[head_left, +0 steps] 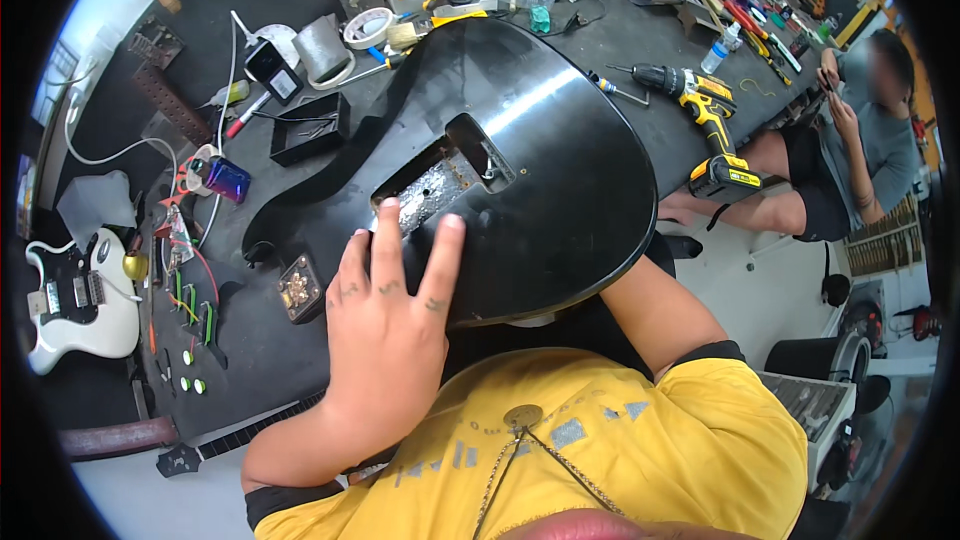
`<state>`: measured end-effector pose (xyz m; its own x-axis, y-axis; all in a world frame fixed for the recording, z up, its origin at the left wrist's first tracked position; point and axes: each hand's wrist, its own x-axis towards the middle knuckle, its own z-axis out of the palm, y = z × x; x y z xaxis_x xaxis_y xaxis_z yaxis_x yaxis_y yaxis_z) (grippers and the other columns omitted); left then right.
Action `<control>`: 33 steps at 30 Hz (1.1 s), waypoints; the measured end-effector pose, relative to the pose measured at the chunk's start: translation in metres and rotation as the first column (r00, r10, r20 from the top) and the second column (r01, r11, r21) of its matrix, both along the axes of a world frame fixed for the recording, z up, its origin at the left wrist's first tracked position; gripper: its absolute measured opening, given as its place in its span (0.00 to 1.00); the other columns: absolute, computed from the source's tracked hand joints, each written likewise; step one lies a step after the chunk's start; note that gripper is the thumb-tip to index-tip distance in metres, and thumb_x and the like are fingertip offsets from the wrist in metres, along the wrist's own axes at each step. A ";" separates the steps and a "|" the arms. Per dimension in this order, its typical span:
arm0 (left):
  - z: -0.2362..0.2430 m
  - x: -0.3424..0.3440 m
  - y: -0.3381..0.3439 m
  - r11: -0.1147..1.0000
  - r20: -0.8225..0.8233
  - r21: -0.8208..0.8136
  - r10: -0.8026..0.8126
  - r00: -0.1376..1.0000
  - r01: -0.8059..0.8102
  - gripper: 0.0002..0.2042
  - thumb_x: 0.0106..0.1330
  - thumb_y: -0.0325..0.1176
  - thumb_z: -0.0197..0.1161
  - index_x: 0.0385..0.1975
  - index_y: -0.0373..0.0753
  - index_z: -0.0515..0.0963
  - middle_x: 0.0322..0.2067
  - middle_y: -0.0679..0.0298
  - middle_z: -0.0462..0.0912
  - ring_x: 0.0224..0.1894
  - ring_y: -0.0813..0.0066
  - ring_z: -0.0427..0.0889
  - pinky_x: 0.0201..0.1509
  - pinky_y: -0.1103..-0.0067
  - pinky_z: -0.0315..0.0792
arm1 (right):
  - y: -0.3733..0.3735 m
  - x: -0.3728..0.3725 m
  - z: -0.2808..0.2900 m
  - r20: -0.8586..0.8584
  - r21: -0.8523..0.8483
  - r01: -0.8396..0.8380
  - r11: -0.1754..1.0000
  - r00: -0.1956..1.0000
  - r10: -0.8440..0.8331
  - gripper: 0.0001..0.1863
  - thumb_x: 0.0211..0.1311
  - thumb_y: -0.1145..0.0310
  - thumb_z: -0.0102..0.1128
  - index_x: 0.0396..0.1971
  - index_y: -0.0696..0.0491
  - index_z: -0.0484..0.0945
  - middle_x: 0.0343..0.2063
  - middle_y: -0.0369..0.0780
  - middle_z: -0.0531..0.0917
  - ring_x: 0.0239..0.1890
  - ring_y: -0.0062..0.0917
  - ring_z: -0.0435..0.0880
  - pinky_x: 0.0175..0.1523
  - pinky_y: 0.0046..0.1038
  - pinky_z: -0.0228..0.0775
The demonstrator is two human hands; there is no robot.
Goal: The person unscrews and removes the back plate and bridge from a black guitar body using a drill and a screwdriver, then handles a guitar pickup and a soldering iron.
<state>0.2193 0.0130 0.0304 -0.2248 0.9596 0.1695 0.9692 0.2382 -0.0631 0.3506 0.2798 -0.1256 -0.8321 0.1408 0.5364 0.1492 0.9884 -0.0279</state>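
A glossy black guitar body (570,220) lies across the near side of the bench. Its open cavity (428,190) is lined with a shiny, silvery material. My left hand (385,315) rests on the body at the cavity's lower edge, fingers spread and pointing away from me. My right forearm (665,325) runs under the body's right side, so that hand and its fingers are hidden. A small box of metal parts (300,288) is just left of my hand. Beyond the body's right edge lies a black-and-yellow drill (705,120).
A white guitar (80,335) lies at the left, near wires and small parts (200,320). A black tray (305,135), tape rolls (368,25), a bottle (722,48) and tools crowd the dark bench (250,380). At right, another person (855,140) sits holding something small.
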 end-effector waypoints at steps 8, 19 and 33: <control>0.046 -0.019 -0.003 0.992 -0.002 -0.010 -0.129 0.992 0.129 0.40 0.61 0.28 0.69 0.77 0.29 0.65 0.67 0.33 0.78 0.63 0.31 0.83 0.70 0.55 0.79 | 0.019 -0.006 0.072 -0.219 0.108 0.002 0.994 0.975 0.022 0.29 0.75 0.61 0.64 0.72 0.53 0.73 0.65 0.45 0.80 0.66 0.36 0.80 0.71 0.37 0.74; 0.156 -0.099 0.028 0.996 0.247 -0.024 -0.079 0.966 0.088 0.33 0.47 0.27 0.70 0.60 0.31 0.77 0.31 0.43 0.82 0.35 0.42 0.84 0.43 0.62 0.79 | 0.036 0.116 0.167 0.278 -0.573 0.427 0.700 0.904 -0.324 0.27 0.50 0.68 0.71 0.54 0.55 0.80 0.31 0.45 0.83 0.33 0.35 0.83 0.43 0.35 0.76; 0.122 -0.102 0.057 0.960 -0.230 0.212 0.233 0.945 -0.185 0.28 0.64 0.39 0.73 0.63 0.39 0.75 0.40 0.49 0.89 0.46 0.44 0.88 0.51 0.57 0.81 | 0.045 0.109 0.048 -0.148 -0.880 0.093 0.466 0.879 -0.454 0.24 0.56 0.66 0.68 0.53 0.54 0.80 0.41 0.39 0.87 0.43 0.26 0.85 0.53 0.29 0.76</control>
